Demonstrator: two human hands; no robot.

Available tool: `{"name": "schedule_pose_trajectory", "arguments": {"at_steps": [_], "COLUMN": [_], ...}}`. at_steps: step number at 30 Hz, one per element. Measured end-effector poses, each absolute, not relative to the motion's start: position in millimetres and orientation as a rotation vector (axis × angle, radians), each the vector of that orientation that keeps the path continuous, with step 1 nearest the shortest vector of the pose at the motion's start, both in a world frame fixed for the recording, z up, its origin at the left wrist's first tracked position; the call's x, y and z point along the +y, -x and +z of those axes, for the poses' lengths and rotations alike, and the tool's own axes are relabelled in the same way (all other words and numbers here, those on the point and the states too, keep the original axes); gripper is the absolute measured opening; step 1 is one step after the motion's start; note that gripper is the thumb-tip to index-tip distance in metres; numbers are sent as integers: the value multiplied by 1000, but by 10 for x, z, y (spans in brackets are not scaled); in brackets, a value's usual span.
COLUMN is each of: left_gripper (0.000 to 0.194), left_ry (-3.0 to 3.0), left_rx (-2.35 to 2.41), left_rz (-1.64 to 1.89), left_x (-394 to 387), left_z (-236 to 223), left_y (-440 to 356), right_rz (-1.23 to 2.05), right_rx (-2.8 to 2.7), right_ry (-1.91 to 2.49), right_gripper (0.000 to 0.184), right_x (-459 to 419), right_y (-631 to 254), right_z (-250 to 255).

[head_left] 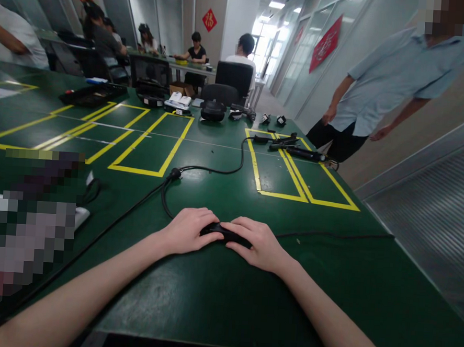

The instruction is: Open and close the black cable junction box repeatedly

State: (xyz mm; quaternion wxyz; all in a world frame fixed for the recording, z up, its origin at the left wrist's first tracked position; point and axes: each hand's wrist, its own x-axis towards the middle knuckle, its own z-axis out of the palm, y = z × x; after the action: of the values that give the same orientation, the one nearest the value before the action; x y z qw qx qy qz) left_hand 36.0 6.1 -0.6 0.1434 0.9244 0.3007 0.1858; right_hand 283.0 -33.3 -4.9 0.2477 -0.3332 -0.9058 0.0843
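Both my hands meet over a long, slim black object (231, 235) lying on the green table, in the near middle of the head view. My left hand (189, 231) curls round its left end, thumb along the near side. On the right end, my right hand (259, 244) has its fingers over the top and its thumb in front. Much of the object is hidden under my fingers, so its exact kind does not show. A black cable (330, 234) runs out rightward from beside my right hand. Another dark cable loop (164, 201) reaches my left hand from a black junction (174, 174).
Yellow tape rectangles (163, 173) mark the green table (192, 302). Black tools (304, 154) lie at the right rear, a black tray (93, 94) at the left rear. A person in a light blue shirt (402, 82) stands at right; several people sit behind.
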Motion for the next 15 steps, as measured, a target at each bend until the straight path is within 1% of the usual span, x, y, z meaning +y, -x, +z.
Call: {"name": "schedule_pose_trajectory", "arguments": {"at_steps": [2, 4, 8, 10, 13, 15], "left_gripper": [37, 39, 39, 37, 38, 41], "left_ry": [-2666, -2647, -2621, -2628, -2665, -2683], "left_rx": [870, 865, 848, 852, 867, 894], "left_rz": [518, 529, 578, 637, 847, 1038], "left_x": [62, 59, 65, 75, 94, 104], "left_z": [-17, -28, -32, -27, -11, 0], "left_y": [-360, -363, -346, -319, -265, -231], "right_rz": [232, 209, 133, 150, 275, 376], "right_rx": [-2503, -2554, -2577, -2534, -2354, -2139], "right_ry": [919, 939, 986, 1004, 1069, 1132], "right_gripper": [50, 55, 51, 50, 50, 47], "right_x": [-337, -350, -385, -389, -360, -309], "right_y": [-2835, -2835, -2835, -2861, -2966, -3079], "right_z": [-51, -47, -29, -13, 18, 44]}}
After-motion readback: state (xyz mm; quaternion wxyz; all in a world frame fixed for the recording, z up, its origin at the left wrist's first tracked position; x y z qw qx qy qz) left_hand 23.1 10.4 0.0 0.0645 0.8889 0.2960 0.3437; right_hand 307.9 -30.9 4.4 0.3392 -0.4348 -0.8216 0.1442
